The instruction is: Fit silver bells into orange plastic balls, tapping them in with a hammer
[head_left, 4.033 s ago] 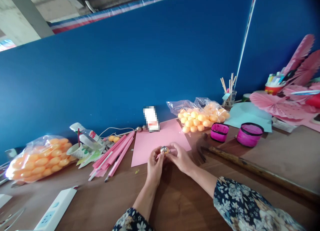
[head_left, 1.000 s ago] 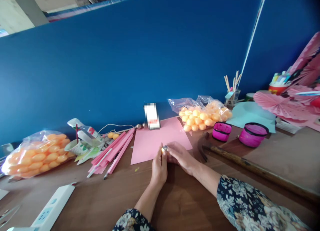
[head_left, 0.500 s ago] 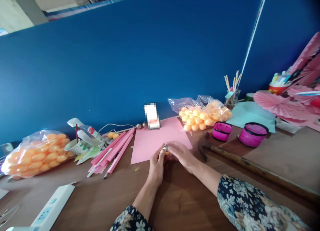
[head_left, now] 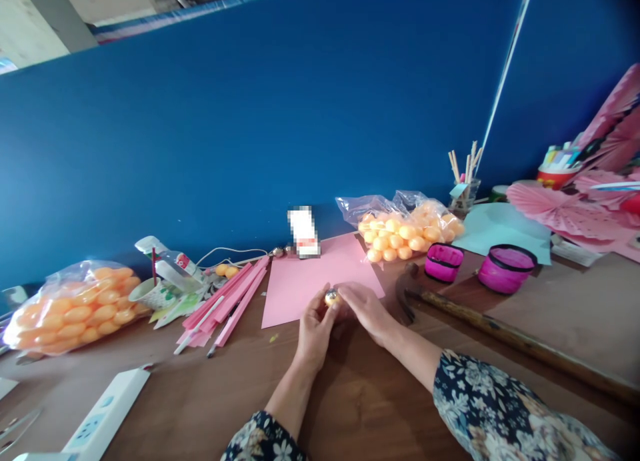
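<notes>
A small shiny metal ball [head_left: 331, 296], yellowish underneath, is pinched between the thumb and fingers of my left hand [head_left: 313, 333]. My right hand [head_left: 369, 314] is close at the ball's right side, its fingers stretched toward it. Whether those fingertips touch the ball I cannot tell, and the right thumb is mostly hidden. Both hands are above the near edge of a pink paper sheet [head_left: 295, 291] on the brown table [head_left: 370, 408].
Clear bags of orange balls lie left [head_left: 75, 311] and back right [head_left: 395, 238]. Pink strips [head_left: 225, 301] are left of the sheet. A hammer [head_left: 480, 320] and two magenta bands [head_left: 444, 262] lie right. A power strip [head_left: 107, 408] is front left.
My right fingers have drawn back slightly to the right from the metal ball. More of the ball shows now, and my left thumb has shifted lower on it.
</notes>
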Motion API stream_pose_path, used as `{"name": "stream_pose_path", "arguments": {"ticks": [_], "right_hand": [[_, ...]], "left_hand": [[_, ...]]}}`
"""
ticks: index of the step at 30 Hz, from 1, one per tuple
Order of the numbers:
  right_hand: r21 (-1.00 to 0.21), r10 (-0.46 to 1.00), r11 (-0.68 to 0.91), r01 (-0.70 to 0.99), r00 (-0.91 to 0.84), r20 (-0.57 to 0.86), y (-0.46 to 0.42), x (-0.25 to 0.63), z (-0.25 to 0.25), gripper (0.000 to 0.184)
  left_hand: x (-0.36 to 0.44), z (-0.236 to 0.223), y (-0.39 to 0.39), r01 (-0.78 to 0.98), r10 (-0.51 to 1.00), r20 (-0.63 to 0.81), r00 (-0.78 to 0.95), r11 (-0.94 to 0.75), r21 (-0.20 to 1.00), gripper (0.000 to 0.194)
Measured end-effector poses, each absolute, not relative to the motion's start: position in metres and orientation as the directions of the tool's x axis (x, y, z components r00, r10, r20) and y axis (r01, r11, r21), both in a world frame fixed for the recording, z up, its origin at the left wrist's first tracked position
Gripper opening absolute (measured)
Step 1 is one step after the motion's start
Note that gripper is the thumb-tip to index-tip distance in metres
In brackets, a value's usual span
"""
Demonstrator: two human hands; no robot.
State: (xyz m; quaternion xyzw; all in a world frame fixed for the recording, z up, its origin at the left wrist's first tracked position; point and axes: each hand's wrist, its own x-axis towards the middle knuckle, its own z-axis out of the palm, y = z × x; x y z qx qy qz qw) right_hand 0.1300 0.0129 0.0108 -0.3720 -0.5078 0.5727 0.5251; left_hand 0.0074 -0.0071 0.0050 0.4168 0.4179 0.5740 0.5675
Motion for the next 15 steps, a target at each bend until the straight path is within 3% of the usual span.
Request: {"name": "stream_pose_path", "arguments": {"ticks": [7,9,12,15], "right_hand": [[-0.903,0.897,0.378,0.205,0.162,0.412,0.004,0.133,0.020,0.015],[-0.846,0.855,0.473,0.245,0.103,0.508,0.002,0.131,0.022,0.014],[-0.782,0.813,0.582,0.222,-0.159,0.560,0.001,0.129,0.023,0.018],[-0.804,0.841,0.541,0.248,-0.137,0.523,0.001,0.128,0.021,0.020]], "left_hand": [[0.004,0.006,-0.004,-0.366,0.985,-0.057,-0.163,-0.006,0.931,0.044],[0.004,0.006,-0.004,-0.313,0.984,-0.059,-0.167,0.004,0.950,0.046],[0.005,0.005,-0.005,-0.228,0.988,-0.038,-0.151,0.002,0.974,0.055],[0.004,0.004,-0.005,-0.236,0.992,-0.014,-0.123,-0.016,0.972,0.056]]}}
